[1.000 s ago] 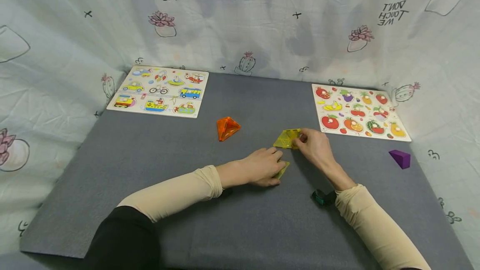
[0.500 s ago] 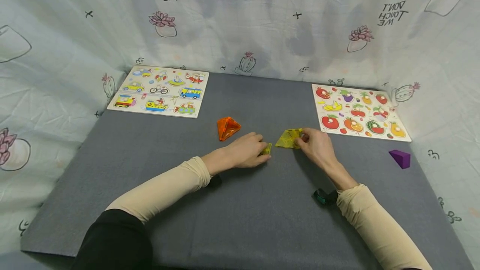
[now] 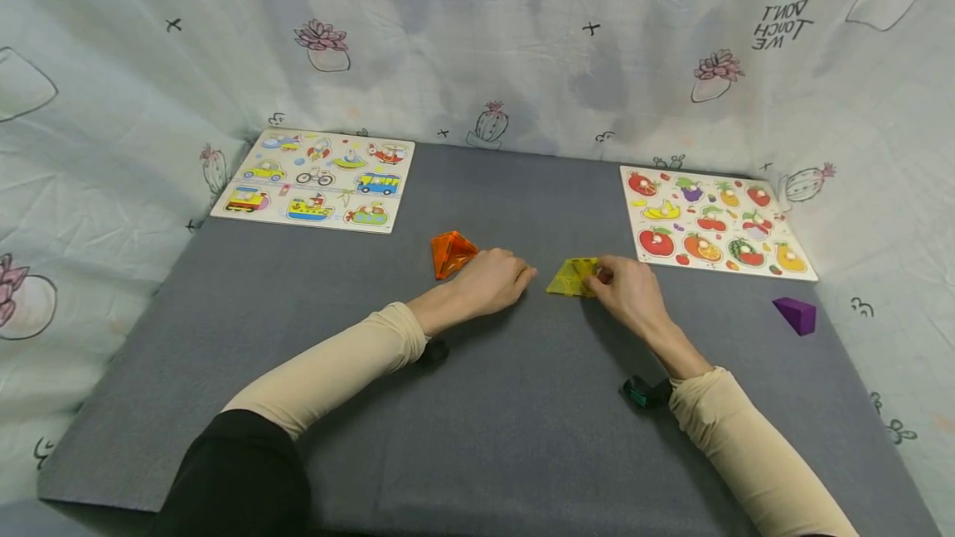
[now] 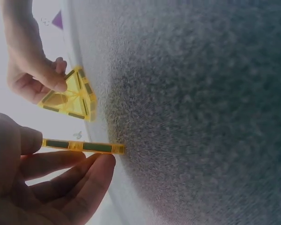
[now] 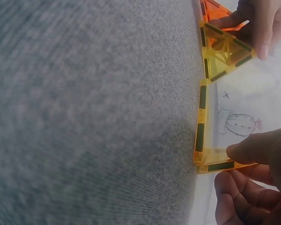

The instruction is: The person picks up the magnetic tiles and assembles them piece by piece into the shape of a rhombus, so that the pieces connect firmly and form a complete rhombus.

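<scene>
Evidently two yellow items are in hand. Item one: triangular tile [image 5: 225, 56], upright, pinched by the left hand [image 3: 494, 282], thumb at its upper corner, fingers along the opposite face, likely to leave the lower edge free; contact with the table [image 3: 522, 437] unclear. Item two: yellow tile pair [image 3: 572, 278], nearby, one tile flat, the other raised; the right hand [image 3: 629, 292] pinches the raised one, presumably against tipping. Orange piece [image 3: 449, 255]: just beyond the left hand. Purple block [image 3: 798, 316]: well apart, apparently spare.
</scene>
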### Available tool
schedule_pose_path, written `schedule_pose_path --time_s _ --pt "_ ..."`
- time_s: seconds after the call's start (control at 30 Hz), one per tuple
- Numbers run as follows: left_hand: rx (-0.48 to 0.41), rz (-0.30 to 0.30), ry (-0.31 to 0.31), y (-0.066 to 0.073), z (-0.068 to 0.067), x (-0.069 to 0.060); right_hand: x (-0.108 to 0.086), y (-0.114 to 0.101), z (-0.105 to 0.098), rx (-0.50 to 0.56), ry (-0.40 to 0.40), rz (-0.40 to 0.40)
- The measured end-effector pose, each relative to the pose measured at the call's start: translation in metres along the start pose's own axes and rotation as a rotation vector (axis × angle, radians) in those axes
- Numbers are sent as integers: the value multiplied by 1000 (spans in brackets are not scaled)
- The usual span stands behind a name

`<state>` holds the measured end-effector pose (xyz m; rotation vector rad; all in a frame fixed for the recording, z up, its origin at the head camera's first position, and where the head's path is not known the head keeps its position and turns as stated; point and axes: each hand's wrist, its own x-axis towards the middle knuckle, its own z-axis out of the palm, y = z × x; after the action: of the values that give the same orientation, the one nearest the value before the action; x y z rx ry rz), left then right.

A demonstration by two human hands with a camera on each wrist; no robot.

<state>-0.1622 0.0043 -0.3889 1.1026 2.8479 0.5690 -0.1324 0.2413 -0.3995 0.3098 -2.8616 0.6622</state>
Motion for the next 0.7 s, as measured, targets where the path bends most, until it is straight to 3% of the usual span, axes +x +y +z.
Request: schedule_pose_path --time_s 0.4,0.7 --pt "-133 -93 -11 1 0 13 -3 -2 -2 27 -18 -20" --pt "-162 -90 -25 7 2 18 -7 -3 -1 45 -54 -31"
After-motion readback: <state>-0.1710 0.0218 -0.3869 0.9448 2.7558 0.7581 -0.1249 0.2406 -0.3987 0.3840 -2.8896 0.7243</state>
